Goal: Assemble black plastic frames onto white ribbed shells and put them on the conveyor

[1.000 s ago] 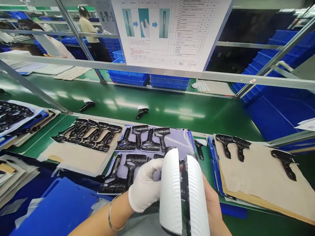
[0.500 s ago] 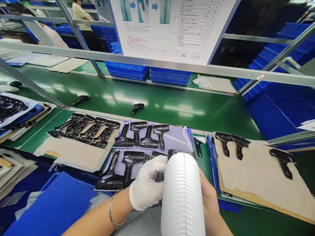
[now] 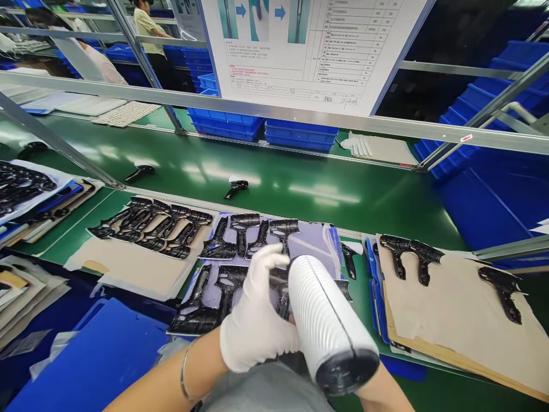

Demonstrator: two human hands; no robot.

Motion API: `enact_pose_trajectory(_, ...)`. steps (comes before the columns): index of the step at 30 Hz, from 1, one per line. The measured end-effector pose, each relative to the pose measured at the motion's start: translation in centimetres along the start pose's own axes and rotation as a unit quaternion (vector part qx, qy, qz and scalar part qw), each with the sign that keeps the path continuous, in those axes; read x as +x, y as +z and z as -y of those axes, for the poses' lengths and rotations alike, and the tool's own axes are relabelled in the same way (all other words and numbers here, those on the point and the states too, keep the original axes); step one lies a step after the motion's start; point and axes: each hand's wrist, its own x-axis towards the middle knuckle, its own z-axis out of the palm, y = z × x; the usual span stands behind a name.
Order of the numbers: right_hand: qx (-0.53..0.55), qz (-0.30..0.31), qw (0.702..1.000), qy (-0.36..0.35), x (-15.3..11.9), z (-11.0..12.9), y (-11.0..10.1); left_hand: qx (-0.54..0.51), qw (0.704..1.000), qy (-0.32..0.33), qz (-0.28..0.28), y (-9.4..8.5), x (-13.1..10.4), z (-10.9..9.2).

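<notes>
A white ribbed hair dryer (image 3: 328,312) with a black end is tilted in front of me, that end toward me at the lower right. My right hand (image 3: 380,384), bare, grips it from behind; the dryer hides most of its fingers. My left hand (image 3: 257,320), in a white glove, is beside the barrel with fingers and thumb apart and curved. Its fingertips are close to the dryer; contact is hard to tell. Beyond the hands, black hair dryer shells (image 3: 242,232) lie in rows on a purple-grey sheet (image 3: 315,240).
More black shells lie on a left board (image 3: 141,269) and a right board (image 3: 458,326). Black-and-white dryers (image 3: 237,187) rest on the green belt (image 3: 291,166). A metal rail (image 3: 274,109) with a paper sheet (image 3: 300,57) crosses ahead. Blue bins (image 3: 300,134) and people stand beyond.
The hair dryer has turned, its black end now showing at the lower right. My left hand has come off it and spread its fingers.
</notes>
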Motion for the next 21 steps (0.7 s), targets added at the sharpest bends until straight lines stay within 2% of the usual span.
enact_pose_trajectory(2,0.116,0.074,0.988,0.065,0.0,-0.6,0.0,-0.025,0.993,0.002,0.117,-1.4,1.2,-0.7)
enact_pose_trajectory(4,0.235,0.145,0.951,0.141,0.0,-1.1,0.3,-0.048,0.968,-0.006,0.245,-2.5,2.5,-1.4)
enact_pose_trajectory(5,0.282,0.165,0.930,0.170,0.0,-1.1,0.5,-0.055,0.960,-0.021,0.275,-2.8,3.0,-1.5)
enact_pose_trajectory(6,0.316,0.174,0.913,0.188,0.0,-1.0,0.7,-0.074,0.955,-0.048,0.282,-2.8,3.4,-1.5)
enact_pose_trajectory(8,0.340,0.167,0.906,0.190,0.0,-0.3,1.1,-0.203,0.932,-0.152,0.257,-2.1,3.6,-0.6)
enact_pose_trajectory(9,0.334,0.159,0.912,0.176,0.1,0.2,1.2,-0.296,0.900,-0.209,0.242,-1.5,3.5,0.1)
enact_pose_trajectory(11,0.306,0.159,0.929,0.133,0.2,1.2,1.6,-0.450,0.812,-0.291,0.231,0.1,3.1,1.7)
enact_pose_trajectory(12,0.293,0.164,0.935,0.115,0.3,1.6,1.8,-0.491,0.782,-0.307,0.231,0.9,2.9,2.5)
enact_pose_trajectory(13,0.282,0.171,0.939,0.101,0.4,1.9,2.1,-0.508,0.767,-0.314,0.235,1.7,2.6,3.2)
enact_pose_trajectory(17,0.254,0.197,0.943,0.091,0.4,2.2,2.9,-0.539,0.740,-0.326,0.236,3.6,2.0,4.2)
enact_pose_trajectory(21,0.248,0.200,0.943,0.091,0.2,2.0,2.6,-0.561,0.722,-0.342,0.219,3.0,1.5,3.9)
